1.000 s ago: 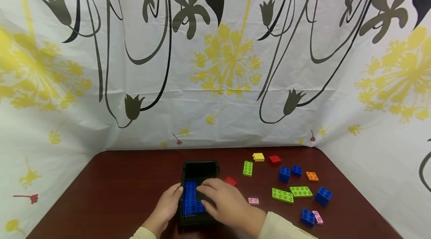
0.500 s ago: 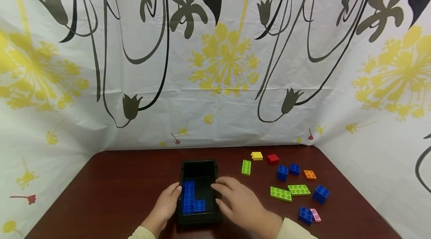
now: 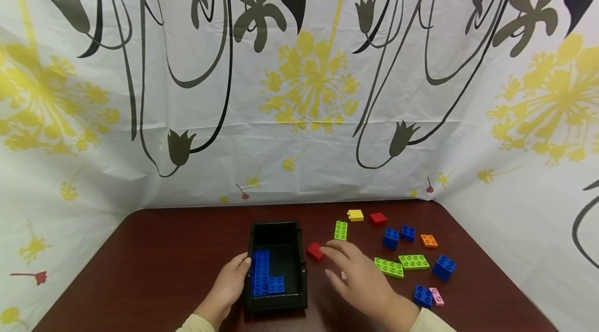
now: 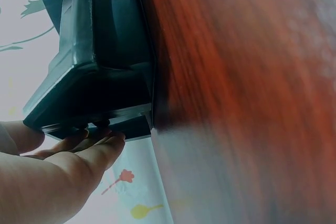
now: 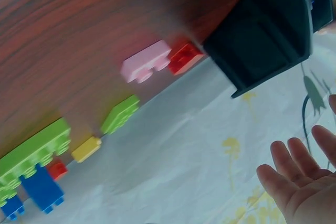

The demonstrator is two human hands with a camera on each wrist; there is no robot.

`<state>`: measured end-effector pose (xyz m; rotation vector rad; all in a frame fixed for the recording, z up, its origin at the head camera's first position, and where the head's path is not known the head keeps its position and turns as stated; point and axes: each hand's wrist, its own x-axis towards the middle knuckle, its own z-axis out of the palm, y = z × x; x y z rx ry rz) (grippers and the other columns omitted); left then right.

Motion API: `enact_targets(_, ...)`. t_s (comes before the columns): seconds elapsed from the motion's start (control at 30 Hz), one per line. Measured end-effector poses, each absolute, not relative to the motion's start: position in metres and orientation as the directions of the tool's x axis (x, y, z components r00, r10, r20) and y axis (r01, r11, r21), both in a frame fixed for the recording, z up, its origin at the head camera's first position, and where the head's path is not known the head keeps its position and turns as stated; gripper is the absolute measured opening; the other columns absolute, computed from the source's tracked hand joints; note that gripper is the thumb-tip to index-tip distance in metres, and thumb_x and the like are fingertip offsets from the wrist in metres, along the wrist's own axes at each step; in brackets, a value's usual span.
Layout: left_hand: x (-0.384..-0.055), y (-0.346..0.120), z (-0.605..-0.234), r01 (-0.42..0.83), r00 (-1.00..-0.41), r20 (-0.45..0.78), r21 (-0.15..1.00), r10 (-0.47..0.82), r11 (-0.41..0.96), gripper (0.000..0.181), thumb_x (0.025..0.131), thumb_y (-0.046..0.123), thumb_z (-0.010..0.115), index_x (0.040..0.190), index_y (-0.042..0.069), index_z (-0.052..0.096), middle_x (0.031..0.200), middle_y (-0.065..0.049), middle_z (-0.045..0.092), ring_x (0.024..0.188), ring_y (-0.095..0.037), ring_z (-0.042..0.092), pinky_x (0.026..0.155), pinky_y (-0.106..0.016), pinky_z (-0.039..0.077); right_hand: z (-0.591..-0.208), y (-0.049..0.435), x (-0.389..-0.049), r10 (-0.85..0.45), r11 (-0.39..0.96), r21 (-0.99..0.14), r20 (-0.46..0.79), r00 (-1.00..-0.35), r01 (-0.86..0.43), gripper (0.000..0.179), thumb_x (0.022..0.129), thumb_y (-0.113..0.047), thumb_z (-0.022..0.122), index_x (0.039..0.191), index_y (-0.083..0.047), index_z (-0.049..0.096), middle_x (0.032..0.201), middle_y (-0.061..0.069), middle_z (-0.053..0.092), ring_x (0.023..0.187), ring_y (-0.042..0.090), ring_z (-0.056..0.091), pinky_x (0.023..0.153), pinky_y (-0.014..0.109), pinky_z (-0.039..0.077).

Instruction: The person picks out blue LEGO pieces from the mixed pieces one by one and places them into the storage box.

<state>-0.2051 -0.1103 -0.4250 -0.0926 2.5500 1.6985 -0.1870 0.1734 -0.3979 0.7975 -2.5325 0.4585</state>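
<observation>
A black plastic bin (image 3: 287,301) stands on the table in the head view. Inside it, a long blue brick (image 3: 261,272) lies along the left wall, with a smaller blue brick (image 3: 276,284) beside its near end. My left hand (image 3: 225,284) holds the bin's left side; the left wrist view shows its thumb and fingers at the bin's edge. My right hand (image 3: 359,280) hovers right of the bin, fingers spread and relaxed, holding nothing. Near its fingertips lies a red brick (image 3: 315,251). A pink brick (image 5: 147,61) is mostly hidden behind this hand in the head view.
Loose bricks lie to the right: green (image 3: 388,267), blue (image 3: 444,268), orange (image 3: 428,240), yellow (image 3: 355,215) and another red brick (image 3: 377,218). A second pink brick (image 3: 437,296) touches a blue brick (image 3: 423,295). A patterned cloth (image 3: 299,166) hangs behind the table.
My right hand has withdrawn from over the bin and moved right towards the loose bricks. The smaller blue brick stays in the bin, now uncovered. My left hand keeps its hold.
</observation>
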Motion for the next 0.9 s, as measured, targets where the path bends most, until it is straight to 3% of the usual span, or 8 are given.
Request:
enact_targets(0.37, -0.204, -0.11, -0.422, -0.116, -0.992, -0.127, 0.909, 0.0, 0.399, 0.051, 0.106, 0.027, 0.035, 0.142, -0.01, 0.037, 0.144, -0.032, 0.038, 0.133, -0.051, 0.032, 0.104, -0.064, 0.032, -0.4, 0.201, -0.183, -0.345, 0.86, -0.204, 0.444, -0.827, -0.468, 0.046, 0.083, -0.025, 0.077, 0.126, -0.016, 0.063, 0.124, 0.005, 0.059, 0.109, 0.019, 0.059, 0.085, 0.039, 0.056)
enact_targets(0.6, -0.203, -0.109, -0.422, -0.133, -0.99, -0.139, 0.908, -0.013, 0.397, 0.053, 0.106, 0.028, 0.035, 0.143, -0.01, 0.036, 0.145, -0.032, 0.036, 0.134, -0.051, 0.031, 0.104, -0.064, 0.031, -0.398, 0.218, -0.18, -0.216, 0.913, -0.267, 0.327, -0.92, -0.31, 0.052, 0.083, -0.025, 0.077, 0.131, -0.017, 0.059, 0.132, 0.007, 0.055, 0.118, 0.026, 0.055, 0.093, 0.049, 0.051)
enact_targets(0.9, -0.203, -0.108, -0.422, -0.145, -0.989, -0.15, 0.908, -0.018, 0.393, 0.053, 0.106, 0.029, 0.035, 0.143, -0.01, 0.036, 0.146, -0.031, 0.036, 0.135, -0.051, 0.029, 0.105, -0.065, 0.03, -0.401, 0.24, -0.176, -0.156, 0.944, -0.236, 0.295, -0.943, -0.23, 0.056, 0.082, -0.026, 0.077, 0.133, -0.011, 0.058, 0.134, 0.013, 0.054, 0.119, 0.032, 0.055, 0.089, 0.051, 0.052)
